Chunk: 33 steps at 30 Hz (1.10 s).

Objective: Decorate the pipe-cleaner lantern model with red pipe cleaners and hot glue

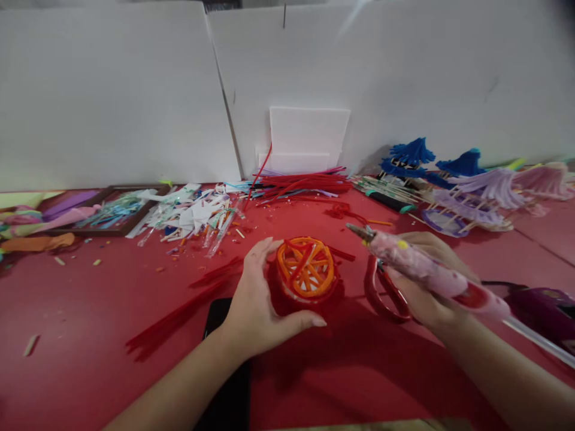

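In the middle lies a round craft piece [309,267] of red and orange pipe cleaners, with orange spokes inside an orange rim. My left hand [263,299] curls around its left and near sides, thumb in front and fingers at the far left edge. My right hand [420,281] is closed around a glue gun [422,266] wrapped in pink, a clear glue stick [539,340] sticking out of its back. Its metal tip points left, up and to the right of the round piece. Below the glue gun rests a red-handled hand tool [386,296], its jaws mostly hidden.
Red pipe cleaners [184,317] and a black phone [220,365] lie at left. Behind are paper scraps [197,212], a brown frame [130,224] and a red pipe-cleaner bundle [300,187]. Blue and lilac pipe-cleaner models [480,188] stand at right. White boards [381,78] wall the back.
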Tool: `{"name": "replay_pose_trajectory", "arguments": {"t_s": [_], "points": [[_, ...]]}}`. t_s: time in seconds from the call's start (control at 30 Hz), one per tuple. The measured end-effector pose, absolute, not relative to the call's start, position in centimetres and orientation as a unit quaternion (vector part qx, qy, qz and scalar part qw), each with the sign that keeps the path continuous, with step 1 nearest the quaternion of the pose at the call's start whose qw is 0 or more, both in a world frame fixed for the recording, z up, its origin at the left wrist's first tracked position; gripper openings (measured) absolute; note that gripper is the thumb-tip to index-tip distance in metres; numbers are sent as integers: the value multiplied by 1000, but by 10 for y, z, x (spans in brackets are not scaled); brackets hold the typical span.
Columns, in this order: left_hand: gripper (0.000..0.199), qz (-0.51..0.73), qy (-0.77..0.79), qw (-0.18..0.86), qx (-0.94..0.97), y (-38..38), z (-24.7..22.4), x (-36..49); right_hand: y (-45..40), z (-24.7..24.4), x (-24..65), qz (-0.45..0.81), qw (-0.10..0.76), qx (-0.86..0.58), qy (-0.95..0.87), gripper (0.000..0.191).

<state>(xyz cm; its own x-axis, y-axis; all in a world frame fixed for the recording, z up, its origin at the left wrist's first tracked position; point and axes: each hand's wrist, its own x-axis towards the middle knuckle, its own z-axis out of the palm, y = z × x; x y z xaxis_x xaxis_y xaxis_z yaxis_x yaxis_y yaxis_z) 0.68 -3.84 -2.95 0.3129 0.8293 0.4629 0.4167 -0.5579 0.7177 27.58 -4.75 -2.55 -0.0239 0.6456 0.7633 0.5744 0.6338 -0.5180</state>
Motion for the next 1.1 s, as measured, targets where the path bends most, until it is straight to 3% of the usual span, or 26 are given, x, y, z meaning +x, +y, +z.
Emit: {"name": "replay_pose_trajectory", "arguments": {"t_s": [0.17, 0.43, 0.77, 1.1], "points": [[79, 452, 370, 346, 735, -39, -26, 13, -54, -9, 269, -45, 513, -369, -774, 27], [71, 423, 326, 374, 759, -40, -19, 7, -52, -12, 269, 24, 511, -352, -784, 17], [68, 432, 364, 324, 759, -40, -24, 8, -60, -5, 268, -54, 475, -348, -806, 22], [83, 424, 428, 242, 760, -41, -23, 8, -66, -13, 274, -108, 452, -382, -799, 29]]}}
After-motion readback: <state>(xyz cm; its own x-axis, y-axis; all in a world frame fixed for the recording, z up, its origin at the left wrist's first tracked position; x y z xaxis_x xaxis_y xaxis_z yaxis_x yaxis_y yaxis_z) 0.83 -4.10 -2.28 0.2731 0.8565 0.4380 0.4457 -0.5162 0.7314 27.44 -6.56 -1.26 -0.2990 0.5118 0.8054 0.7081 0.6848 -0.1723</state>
